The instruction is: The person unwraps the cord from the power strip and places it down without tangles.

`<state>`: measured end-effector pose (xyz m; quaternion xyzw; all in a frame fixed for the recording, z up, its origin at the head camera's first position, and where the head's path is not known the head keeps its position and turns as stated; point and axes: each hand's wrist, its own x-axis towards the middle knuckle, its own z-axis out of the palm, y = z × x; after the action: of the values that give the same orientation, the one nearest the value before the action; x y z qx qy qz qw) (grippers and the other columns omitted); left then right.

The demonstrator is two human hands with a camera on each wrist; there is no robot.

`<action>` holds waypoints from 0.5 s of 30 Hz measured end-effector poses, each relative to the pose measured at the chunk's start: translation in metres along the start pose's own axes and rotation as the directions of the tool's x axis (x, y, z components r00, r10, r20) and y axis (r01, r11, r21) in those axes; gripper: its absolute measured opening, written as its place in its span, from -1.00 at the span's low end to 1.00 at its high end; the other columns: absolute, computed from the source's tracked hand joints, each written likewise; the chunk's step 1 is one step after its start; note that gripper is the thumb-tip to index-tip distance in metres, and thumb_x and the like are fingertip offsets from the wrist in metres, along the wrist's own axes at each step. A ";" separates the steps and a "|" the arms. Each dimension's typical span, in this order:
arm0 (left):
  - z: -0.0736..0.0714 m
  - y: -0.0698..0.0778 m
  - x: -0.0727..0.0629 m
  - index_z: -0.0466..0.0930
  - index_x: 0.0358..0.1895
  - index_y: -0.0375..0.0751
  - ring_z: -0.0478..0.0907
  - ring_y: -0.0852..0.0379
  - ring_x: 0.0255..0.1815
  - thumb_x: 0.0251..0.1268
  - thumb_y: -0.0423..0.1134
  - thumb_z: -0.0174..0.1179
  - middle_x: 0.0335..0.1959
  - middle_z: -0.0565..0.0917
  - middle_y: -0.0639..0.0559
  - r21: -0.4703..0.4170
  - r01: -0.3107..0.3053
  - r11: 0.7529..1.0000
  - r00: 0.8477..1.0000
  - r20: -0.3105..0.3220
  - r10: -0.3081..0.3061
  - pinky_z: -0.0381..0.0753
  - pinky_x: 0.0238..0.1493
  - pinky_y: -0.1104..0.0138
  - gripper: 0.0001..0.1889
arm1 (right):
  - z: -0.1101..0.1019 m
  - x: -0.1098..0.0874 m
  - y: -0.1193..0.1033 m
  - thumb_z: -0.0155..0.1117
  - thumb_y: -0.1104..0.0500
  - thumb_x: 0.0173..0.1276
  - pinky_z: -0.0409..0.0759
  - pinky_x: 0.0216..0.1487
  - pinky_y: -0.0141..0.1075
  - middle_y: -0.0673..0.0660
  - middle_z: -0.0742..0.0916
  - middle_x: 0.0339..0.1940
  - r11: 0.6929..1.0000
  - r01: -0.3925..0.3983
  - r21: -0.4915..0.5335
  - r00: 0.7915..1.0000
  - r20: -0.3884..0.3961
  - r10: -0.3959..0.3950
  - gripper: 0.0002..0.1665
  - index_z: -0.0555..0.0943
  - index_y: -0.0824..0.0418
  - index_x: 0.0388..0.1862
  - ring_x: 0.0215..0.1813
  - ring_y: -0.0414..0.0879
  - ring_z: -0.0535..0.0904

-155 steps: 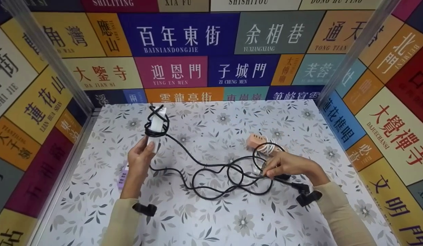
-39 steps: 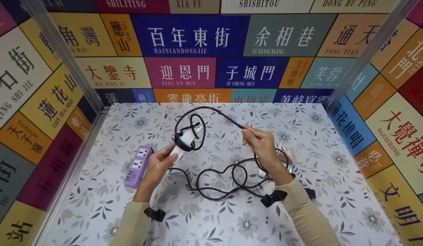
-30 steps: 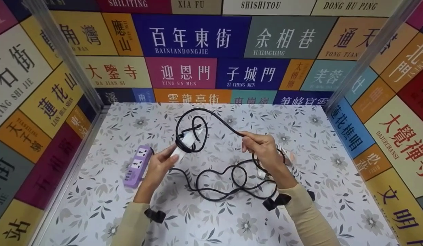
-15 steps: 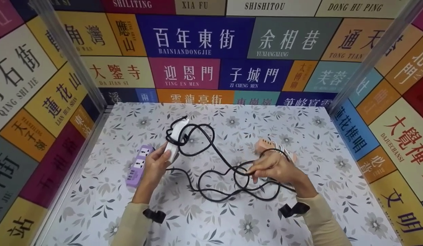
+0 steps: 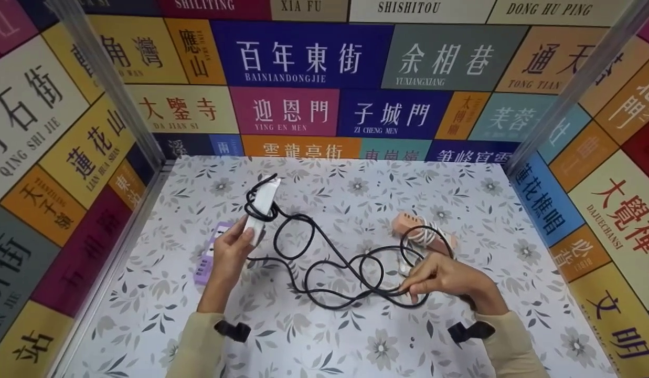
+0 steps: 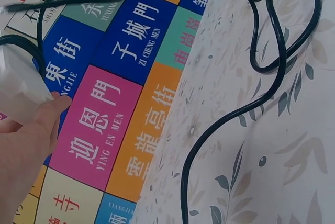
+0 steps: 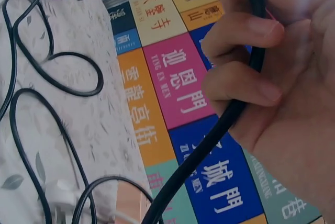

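Observation:
My left hand (image 5: 231,252) grips the lower end of a white power strip (image 5: 264,199), tilted up above the table. Several turns of its black power cord (image 5: 332,243) are wrapped around the strip's upper half, and a cord end sticks out at the top. From there the cord drops into a loose loop and runs right in tangled coils. On the right, my right hand (image 5: 445,278) holds the cord; the right wrist view shows its fingers (image 7: 246,85) curled round it. The cord's plug is not visible in the head view.
A purple power strip (image 5: 203,269) lies behind my left forearm, partly covered. Beyond my right hand lies a peach power strip (image 5: 406,224) with white cord (image 5: 421,236) bound round it. Sign-printed walls (image 5: 303,58) enclose the flower-patterned table (image 5: 324,346).
My right hand rose with the cord near the white strip, then moved down and right. A loose loop now hangs beside the strip. The left hand has tilted the strip more upright.

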<state>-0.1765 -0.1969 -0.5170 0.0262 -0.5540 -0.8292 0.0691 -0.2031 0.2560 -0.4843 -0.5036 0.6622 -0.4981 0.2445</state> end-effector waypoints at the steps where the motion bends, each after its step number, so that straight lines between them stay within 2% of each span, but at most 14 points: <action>1: 0.000 0.000 0.000 0.08 0.47 -0.59 0.64 0.27 0.07 0.46 -0.43 0.07 0.42 0.38 -0.41 -0.020 -0.005 1.000 1.000 0.002 0.005 0.63 0.23 0.35 -0.38 | 0.000 -0.004 0.001 0.19 0.54 0.32 0.52 -0.46 -0.50 0.35 0.78 -0.40 1.000 -0.025 0.004 1.000 -0.008 0.025 -0.72 0.74 0.42 -0.06 -0.42 -0.39 0.55; 4: -0.001 0.002 0.001 0.06 0.47 -0.62 0.65 0.20 0.06 0.47 -0.42 0.07 0.29 0.55 -0.19 -0.070 -0.024 0.997 1.000 0.007 0.025 0.65 0.21 0.32 -0.37 | -0.002 -0.018 0.004 0.20 0.47 0.37 0.59 -0.31 -0.49 0.32 0.79 -0.45 0.991 -0.137 -0.006 0.990 -0.019 0.136 -0.78 0.76 0.40 -0.12 -0.42 -0.39 0.56; 7: -0.003 0.005 0.001 0.03 0.46 -0.65 0.66 0.16 0.04 0.48 -0.42 0.07 0.15 0.62 -0.04 -0.129 -0.048 0.990 0.999 -0.009 0.047 0.67 0.19 0.31 -0.36 | -0.006 -0.032 0.009 0.22 0.35 0.42 0.51 -0.39 -0.53 0.29 0.81 -0.41 0.955 -0.292 -0.042 0.956 -0.007 0.292 -0.80 0.80 0.34 -0.24 -0.62 -0.45 0.36; 10: -0.005 0.007 0.003 0.01 0.45 -0.71 0.67 0.15 0.02 0.47 -0.39 0.11 0.07 0.66 -0.01 -0.177 -0.082 0.981 0.997 -0.028 0.078 0.68 0.18 0.27 -0.33 | -0.011 -0.048 0.014 0.25 0.24 0.43 0.29 -0.56 -0.53 0.26 0.83 -0.29 0.890 -0.447 -0.095 0.894 -0.003 0.449 -0.76 0.81 0.27 -0.35 -0.69 -0.42 0.12; 11: -0.006 0.007 0.003 0.02 0.44 -0.72 0.67 0.15 0.01 0.46 -0.37 0.13 0.05 0.67 0.00 -0.182 -0.094 0.979 0.995 -0.034 0.090 0.68 0.18 0.26 -0.31 | -0.012 -0.052 0.016 0.26 0.21 0.43 0.25 -0.58 -0.53 0.25 0.84 -0.26 0.860 -0.499 -0.108 0.866 -0.017 0.500 -0.74 0.82 0.23 -0.40 -0.70 -0.42 0.15; 12: -0.006 0.006 0.004 0.03 0.44 -0.73 0.68 0.15 0.00 0.45 -0.36 0.15 0.03 0.68 0.00 -0.184 -0.105 0.977 0.994 -0.036 0.100 0.69 0.17 0.25 -0.30 | -0.013 -0.058 0.018 0.27 0.19 0.42 0.28 -0.55 -0.53 0.23 0.84 -0.22 0.833 -0.540 -0.119 0.841 -0.033 0.540 -0.73 0.81 0.23 -0.43 -0.66 -0.44 0.27; 15: -0.010 0.005 0.004 0.05 0.42 -0.74 0.69 0.13 0.00 0.45 -0.33 0.17 0.02 0.70 -0.02 -0.186 -0.124 0.975 0.992 -0.031 0.120 0.69 0.18 0.21 -0.30 | -0.016 -0.070 0.025 0.30 0.19 0.37 0.39 -0.44 -0.54 0.24 0.83 -0.20 0.766 -0.628 -0.133 0.777 -0.077 0.624 -0.74 0.81 0.27 -0.45 -0.46 -0.41 0.55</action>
<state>-0.1787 -0.2084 -0.5166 -0.0065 -0.4733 -0.8716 0.1275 -0.2009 0.3261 -0.5134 -0.2640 0.8313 -0.3435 0.3481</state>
